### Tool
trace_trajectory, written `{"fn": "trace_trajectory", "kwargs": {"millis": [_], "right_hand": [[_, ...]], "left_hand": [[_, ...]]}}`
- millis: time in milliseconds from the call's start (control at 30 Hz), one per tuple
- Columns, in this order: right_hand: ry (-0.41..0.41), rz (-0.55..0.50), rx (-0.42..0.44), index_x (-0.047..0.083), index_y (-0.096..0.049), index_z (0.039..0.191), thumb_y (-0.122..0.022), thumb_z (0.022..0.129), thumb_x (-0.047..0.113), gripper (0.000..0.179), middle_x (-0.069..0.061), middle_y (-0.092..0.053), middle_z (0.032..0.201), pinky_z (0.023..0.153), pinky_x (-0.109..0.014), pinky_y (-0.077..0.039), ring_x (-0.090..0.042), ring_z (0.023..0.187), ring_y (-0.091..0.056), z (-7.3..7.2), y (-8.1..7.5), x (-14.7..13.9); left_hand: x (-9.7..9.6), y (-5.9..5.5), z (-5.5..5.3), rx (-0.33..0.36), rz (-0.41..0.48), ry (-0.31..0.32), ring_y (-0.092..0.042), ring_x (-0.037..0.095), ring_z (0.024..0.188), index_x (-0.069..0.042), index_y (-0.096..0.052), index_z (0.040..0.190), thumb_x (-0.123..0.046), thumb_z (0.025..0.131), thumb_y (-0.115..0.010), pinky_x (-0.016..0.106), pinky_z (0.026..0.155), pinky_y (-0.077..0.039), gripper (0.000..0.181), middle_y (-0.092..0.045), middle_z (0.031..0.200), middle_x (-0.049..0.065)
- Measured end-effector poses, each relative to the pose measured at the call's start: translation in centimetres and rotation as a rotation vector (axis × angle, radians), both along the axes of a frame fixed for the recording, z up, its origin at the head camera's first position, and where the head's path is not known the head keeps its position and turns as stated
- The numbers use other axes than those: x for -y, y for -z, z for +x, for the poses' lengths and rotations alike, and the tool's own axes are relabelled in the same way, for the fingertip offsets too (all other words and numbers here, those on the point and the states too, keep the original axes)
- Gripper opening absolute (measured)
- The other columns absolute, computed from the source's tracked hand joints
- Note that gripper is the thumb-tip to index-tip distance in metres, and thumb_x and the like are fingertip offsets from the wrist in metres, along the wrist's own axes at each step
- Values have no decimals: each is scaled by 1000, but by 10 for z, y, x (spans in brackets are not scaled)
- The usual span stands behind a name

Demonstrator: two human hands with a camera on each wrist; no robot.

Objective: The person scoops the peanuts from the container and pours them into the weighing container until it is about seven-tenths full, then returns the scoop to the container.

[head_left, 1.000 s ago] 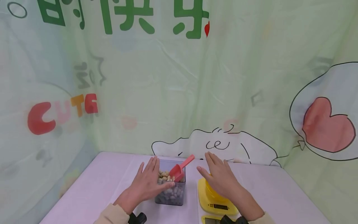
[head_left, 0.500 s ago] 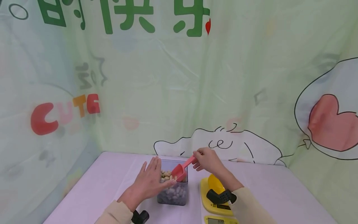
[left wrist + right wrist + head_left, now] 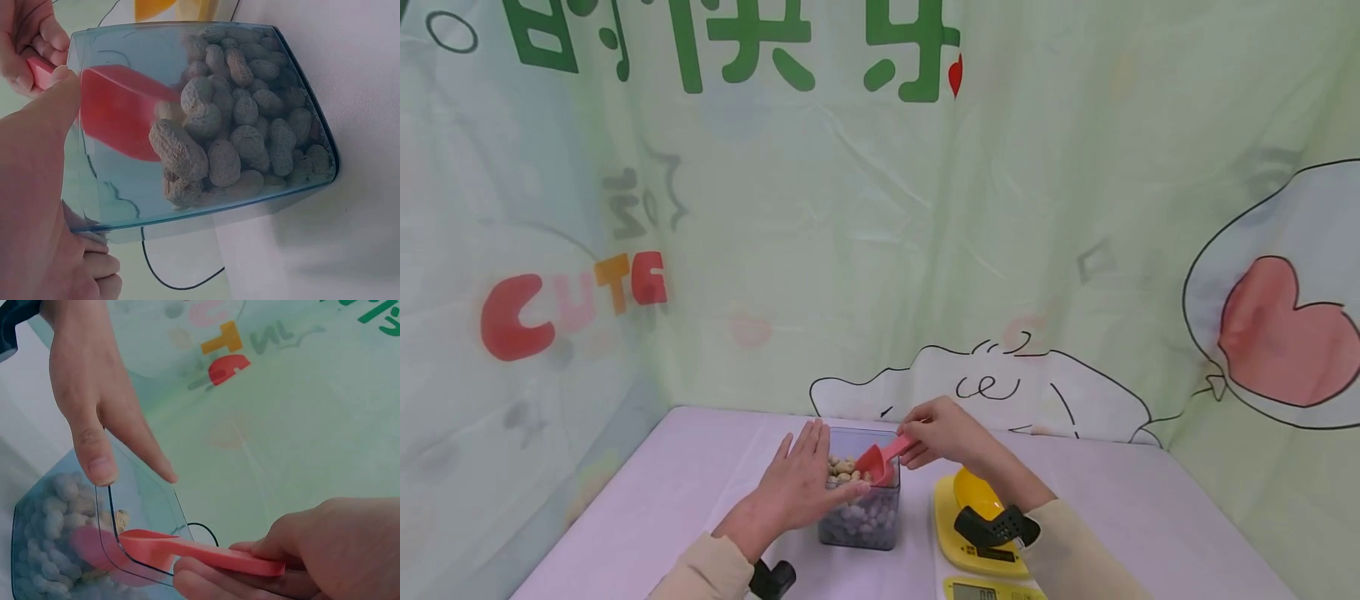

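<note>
A clear bluish plastic container (image 3: pixel 859 527) partly filled with unshelled peanuts (image 3: pixel 247 144) stands on the table. My left hand (image 3: pixel 790 493) lies along its left side with straight fingers, the thumb at the front rim. My right hand (image 3: pixel 943 432) grips the handle of a red scoop (image 3: pixel 212 555) between thumb and fingers, over the container's right rim. The scoop's bowl is inside the container, tilted down against the peanuts, and its tip is partly hidden among them.
Right of the container sits a yellow kitchen scale (image 3: pixel 951 540) bearing a yellow bowl (image 3: pixel 976 493), partly covered by my right forearm. A second yellow device with a display (image 3: pixel 977 590) shows at the bottom edge. A printed curtain (image 3: pixel 880 250) hangs behind the lilac-covered table (image 3: pixel 625 517).
My right hand has gone from open above the scale to gripping the scoop's handle, then moved slightly left and down with it. My left hand stays against the container.
</note>
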State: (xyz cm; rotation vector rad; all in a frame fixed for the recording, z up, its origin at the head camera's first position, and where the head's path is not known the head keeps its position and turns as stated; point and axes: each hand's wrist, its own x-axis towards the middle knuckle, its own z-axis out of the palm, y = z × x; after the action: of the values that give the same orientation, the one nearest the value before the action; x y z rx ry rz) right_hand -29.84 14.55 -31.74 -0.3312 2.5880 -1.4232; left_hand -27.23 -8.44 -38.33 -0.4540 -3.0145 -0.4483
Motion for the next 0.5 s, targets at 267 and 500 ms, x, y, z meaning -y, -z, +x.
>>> {"fn": "trace_trajectory", "kwargs": {"millis": [267, 500], "right_hand": [[8, 37, 25, -8, -71, 99, -57, 97, 5, 19, -15, -72, 76, 65, -34, -62, -24, 65, -73, 9, -11, 11], [-17, 17, 56, -9, -71, 99, -57, 97, 5, 20, -17, -73, 78, 67, -34, -62, -28, 69, -75, 10, -3, 18]], "left_hand": [[1, 1, 0, 4, 12, 5, -17, 35, 154, 6, -22, 155, -81, 83, -48, 58, 124, -15, 115, -20, 164, 20], [1, 0, 1, -3, 25, 17, -16, 35, 154, 5, -21, 155, -81, 84, -46, 57, 124, -16, 114, -19, 164, 21]]}}
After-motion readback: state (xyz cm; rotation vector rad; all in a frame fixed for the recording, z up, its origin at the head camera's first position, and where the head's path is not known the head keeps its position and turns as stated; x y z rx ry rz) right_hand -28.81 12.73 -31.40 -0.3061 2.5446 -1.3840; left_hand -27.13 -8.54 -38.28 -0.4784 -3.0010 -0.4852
